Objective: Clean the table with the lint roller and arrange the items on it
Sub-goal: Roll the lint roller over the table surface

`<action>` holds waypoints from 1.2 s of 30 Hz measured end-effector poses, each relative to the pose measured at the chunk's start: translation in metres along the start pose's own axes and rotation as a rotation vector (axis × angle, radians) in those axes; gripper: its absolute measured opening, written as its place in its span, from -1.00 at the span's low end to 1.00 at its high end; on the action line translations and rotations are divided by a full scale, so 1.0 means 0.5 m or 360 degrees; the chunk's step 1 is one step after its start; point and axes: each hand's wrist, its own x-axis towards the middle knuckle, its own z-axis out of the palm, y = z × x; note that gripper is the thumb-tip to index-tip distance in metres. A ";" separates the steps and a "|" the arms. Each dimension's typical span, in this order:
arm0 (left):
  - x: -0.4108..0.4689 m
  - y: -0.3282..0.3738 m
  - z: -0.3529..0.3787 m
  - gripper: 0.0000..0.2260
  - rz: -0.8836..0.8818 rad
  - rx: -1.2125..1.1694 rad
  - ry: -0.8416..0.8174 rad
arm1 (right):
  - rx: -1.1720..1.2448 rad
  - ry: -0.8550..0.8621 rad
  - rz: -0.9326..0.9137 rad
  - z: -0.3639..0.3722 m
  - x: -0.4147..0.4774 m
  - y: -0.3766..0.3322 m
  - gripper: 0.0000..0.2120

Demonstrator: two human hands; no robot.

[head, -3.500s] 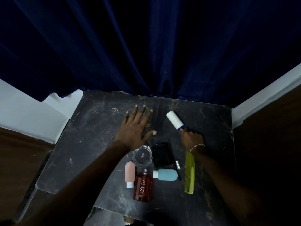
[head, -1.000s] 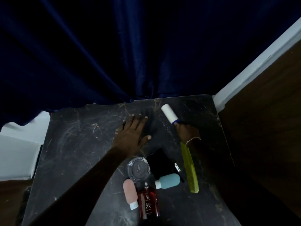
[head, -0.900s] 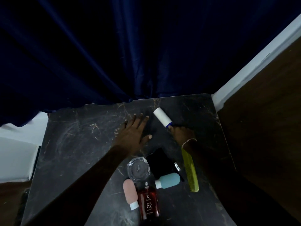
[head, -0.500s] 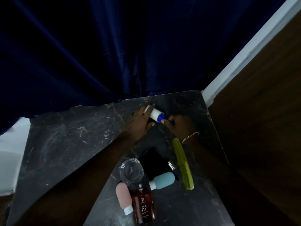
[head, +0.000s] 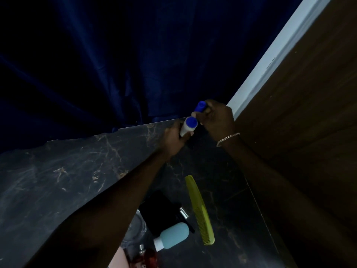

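head view
left hand (head: 173,139): we see it at the far edge of the worktop, its grip closed around the white roll of the lint roller (head: 187,127), blue end cap facing us.
right hand (head: 217,120): we see it just right of the left hand, its grip closed on the blue handle (head: 200,106), which sticks up past the fingers; a thin bracelet (head: 228,136) sits on the wrist.
roll and handle: held close together above the far right corner; we cannot tell whether they are joined or apart.
worktop (head: 58,178): dark marble with pale veins, mostly bare on the left.
comb (head: 201,209): yellow-green, lying flat near the right side, running near to far.
blue bottle (head: 172,236): on its side, white cap pointing left, just left of the comb's near end.
black case (head: 158,209): just beyond the blue bottle, partly under the left forearm.
glass dish (head: 137,227): left of the bottle, partly hidden by the forearm.
red bottle (head: 149,257): at the near edge, only partly in view.
curtain (head: 116,64): dark blue, hanging behind the worktop.
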 end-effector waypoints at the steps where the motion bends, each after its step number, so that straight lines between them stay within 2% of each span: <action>1: 0.014 -0.004 0.009 -0.64 -0.0024 -0.0024 0.0004 | -0.0036 -0.0012 -0.0014 0.004 0.010 0.005 -0.85; 8: 0.058 -0.034 0.037 -0.67 -0.0138 -0.0020 0.0012 | -0.0020 -0.0051 0.0022 0.036 0.056 0.054 -0.87; 12: 0.059 -0.028 0.043 -0.67 -0.0141 -0.0024 0.0022 | -0.0140 -0.0101 0.0037 0.048 0.072 0.069 -0.87; 20: 0.057 -0.044 0.041 -0.67 -0.0216 -0.0124 0.0043 | -0.0204 -0.0130 0.0081 0.065 0.082 0.042 -0.90; 25: 0.061 -0.036 0.033 -0.61 -0.0274 -0.0090 -0.0047 | -0.0214 -0.0149 0.0162 0.062 0.096 0.029 -0.92; 28: 0.054 -0.023 0.021 -0.51 -0.0293 -0.0027 -0.0105 | -0.0288 -0.0146 0.0191 0.057 0.093 0.019 -0.81; 31: 0.040 0.003 0.004 -0.50 -0.0318 0.0042 -0.0152 | -0.0348 -0.0142 0.0190 0.057 0.086 0.016 -0.78; 36: 0.017 0.021 -0.033 -0.38 -0.0289 0.0281 -0.0164 | -0.0348 -0.0168 0.0199 0.059 0.073 0.020 -0.80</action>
